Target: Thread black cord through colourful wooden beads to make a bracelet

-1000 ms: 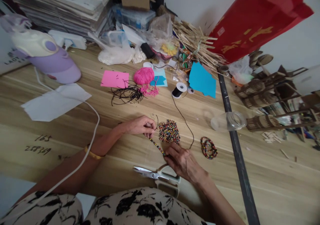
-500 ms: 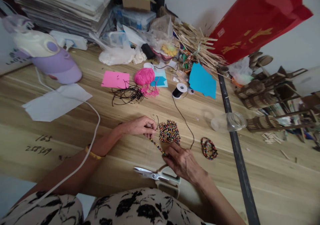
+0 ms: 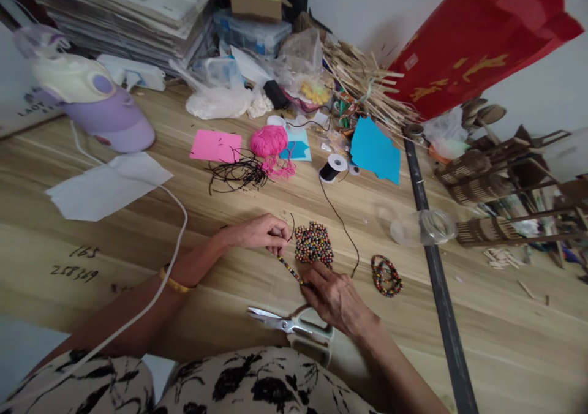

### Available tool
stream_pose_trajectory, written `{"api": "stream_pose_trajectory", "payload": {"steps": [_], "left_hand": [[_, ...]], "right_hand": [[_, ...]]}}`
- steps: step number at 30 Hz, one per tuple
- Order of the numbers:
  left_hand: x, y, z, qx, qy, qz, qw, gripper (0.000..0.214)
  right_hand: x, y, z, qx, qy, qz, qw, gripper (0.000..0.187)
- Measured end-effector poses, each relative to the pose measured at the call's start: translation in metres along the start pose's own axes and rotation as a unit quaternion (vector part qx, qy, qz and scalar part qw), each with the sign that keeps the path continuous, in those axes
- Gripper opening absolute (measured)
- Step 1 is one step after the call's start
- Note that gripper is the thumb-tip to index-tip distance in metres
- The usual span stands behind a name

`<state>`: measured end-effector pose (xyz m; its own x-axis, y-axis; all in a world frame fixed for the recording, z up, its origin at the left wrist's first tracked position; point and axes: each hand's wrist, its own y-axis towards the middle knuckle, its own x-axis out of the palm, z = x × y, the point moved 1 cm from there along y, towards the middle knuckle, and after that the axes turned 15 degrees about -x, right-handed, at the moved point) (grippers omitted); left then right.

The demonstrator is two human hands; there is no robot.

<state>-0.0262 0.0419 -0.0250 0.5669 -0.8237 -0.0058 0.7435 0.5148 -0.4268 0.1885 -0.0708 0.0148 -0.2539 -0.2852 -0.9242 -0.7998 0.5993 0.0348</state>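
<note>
A short string of small multicoloured beads stretches between my two hands. My left hand pinches its upper end, and a black cord tail sticks up past the fingers. My right hand is closed round the lower end, where its fingertips hide the last beads. Just above the right hand lies a flat pile of loose beads. Black cord runs from a white-rimmed spool down toward my right hand. Scissors with pale handles lie below the hands, blades slightly apart. Finished-looking beaded loops rest to the right.
Black cord cuttings, pink yarn and a pink paper lie farther back. A white cable crosses over my left forearm. At right are a clear plastic cup, a dark strip and bamboo pieces.
The whole view has shifted slightly. Both hands keep the same hold on the bead string, which stays almost in place between them.
</note>
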Motion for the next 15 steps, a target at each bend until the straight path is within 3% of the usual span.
{"api": "stream_pose_trajectory", "payload": {"steps": [15], "left_hand": [[0.0000,-0.0009,0.0006,-0.002,-0.003,0.000,1.000,0.014]], "right_hand": [[-0.0042,0.0081,0.0003,-0.001,0.001,-0.007,1.000,0.010]]}}
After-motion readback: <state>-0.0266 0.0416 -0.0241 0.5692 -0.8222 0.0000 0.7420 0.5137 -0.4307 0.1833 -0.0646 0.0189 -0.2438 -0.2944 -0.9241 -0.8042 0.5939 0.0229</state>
